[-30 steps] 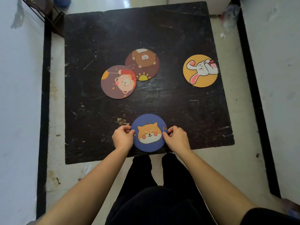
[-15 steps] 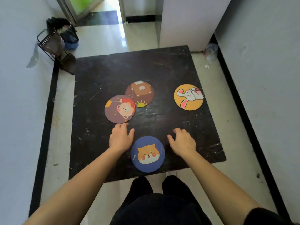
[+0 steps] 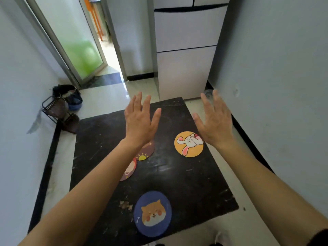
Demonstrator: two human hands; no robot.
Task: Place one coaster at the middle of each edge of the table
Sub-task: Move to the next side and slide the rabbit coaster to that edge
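Observation:
A blue dog coaster (image 3: 152, 213) lies at the middle of the near edge of the black table (image 3: 191, 183). An orange rabbit coaster (image 3: 188, 144) lies near the right edge. Two brown coasters sit left of centre: the bear coaster (image 3: 145, 153) and the lion coaster (image 3: 129, 170), both partly hidden by my left forearm. My left hand (image 3: 140, 121) and my right hand (image 3: 214, 121) are raised above the table's far half, fingers spread, holding nothing.
A white fridge (image 3: 186, 55) stands just beyond the table's far edge. White walls close in on both sides. A black wire rack (image 3: 56, 110) and a dark bag (image 3: 69, 95) sit on the floor at the far left. An open doorway (image 3: 99, 41) lies behind.
Both hands let go of the blue dog coaster at the near edge, then rose and moved forward over the table. The camera tilted up toward the fridge.

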